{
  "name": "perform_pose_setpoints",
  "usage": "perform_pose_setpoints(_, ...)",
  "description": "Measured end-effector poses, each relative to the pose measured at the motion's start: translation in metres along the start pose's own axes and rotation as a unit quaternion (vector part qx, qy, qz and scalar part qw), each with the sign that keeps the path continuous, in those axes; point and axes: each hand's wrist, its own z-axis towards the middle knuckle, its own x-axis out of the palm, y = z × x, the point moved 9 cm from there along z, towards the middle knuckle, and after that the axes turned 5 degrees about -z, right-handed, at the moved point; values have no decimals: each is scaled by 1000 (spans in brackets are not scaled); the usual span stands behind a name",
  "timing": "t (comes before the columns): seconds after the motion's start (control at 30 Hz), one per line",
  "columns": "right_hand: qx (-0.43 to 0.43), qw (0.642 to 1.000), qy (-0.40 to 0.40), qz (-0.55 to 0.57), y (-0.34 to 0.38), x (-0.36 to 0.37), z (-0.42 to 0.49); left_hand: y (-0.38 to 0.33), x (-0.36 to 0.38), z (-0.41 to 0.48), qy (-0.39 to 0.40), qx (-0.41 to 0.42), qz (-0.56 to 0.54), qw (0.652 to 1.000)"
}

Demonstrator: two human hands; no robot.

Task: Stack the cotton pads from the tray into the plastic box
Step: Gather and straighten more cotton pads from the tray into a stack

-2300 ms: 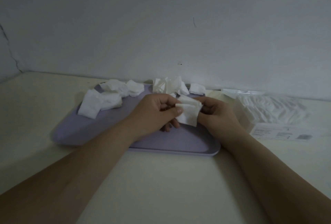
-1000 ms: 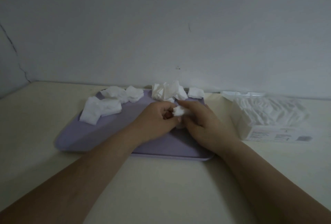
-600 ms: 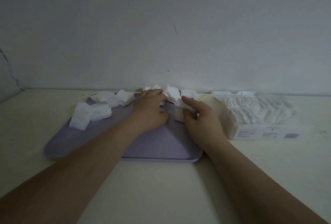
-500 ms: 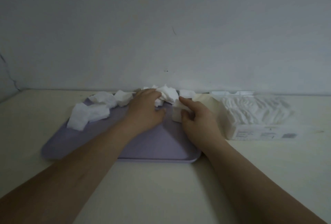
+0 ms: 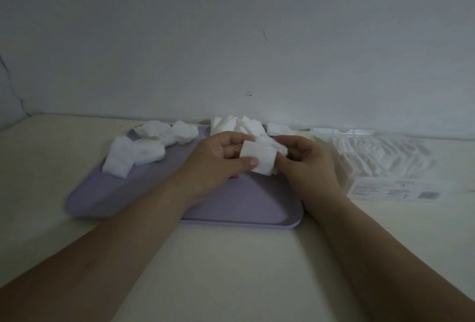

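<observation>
Centrally, left hand (image 5: 218,161), right hand (image 5: 308,164) pinch one cotton pad (image 5: 259,158) over one tray (image 5: 231,203); left heap (image 5: 144,148), centre heap (image 5: 236,126) behind; one plastic box (image 5: 380,167) right.

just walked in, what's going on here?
A person is shifting cotton pads from a purple tray into a plastic box. Right now the left grip and right grip pinch one pad by opposite edges, above the tray. Loose pads lie at the tray's far left corner and along its far edge. The box, right of the tray, already holds a row of pads.
</observation>
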Motion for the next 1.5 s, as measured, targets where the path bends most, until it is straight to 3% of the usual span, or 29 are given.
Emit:
perform_pose_setpoints(0.6,-12,992,97,81,5,21,-4,2,-8,0,-74,40,64,994)
perform_pose_setpoints(0.83,-7,993,94,77,7,21,-5,5,-8,0,-67,21,36,997)
perform_pose_setpoints(1.0,22,987,126,94,7,25,-8,11,-12,4,-109,-13,74,991)
perform_pose_setpoints(1.13,-17,999,25,-37,5,10,-3,11,-10,9,-101,-59,125,985)
perform_pose_setpoints(1.2,-30,997,-39,-66,9,-4,-2,1,-11,15,-113,-43,165,979)
perform_pose_setpoints(1.27,-35,991,-94,-90,13,-17,-4,-22,-8,30,-129,40,279,951)
perform_pose_setpoints(1.33,-35,985,-132,-105,14,-24,-5,-42,8,47,-116,120,401,901)
perform_pose_setpoints(1.43,-27,981,-161,-101,12,-31,-5,-51,47,76,-34,192,514,836)
perform_pose_setpoints(1.5,-16,984,-164,-74,10,-33,-4,-34,70,94,51,178,580,793)
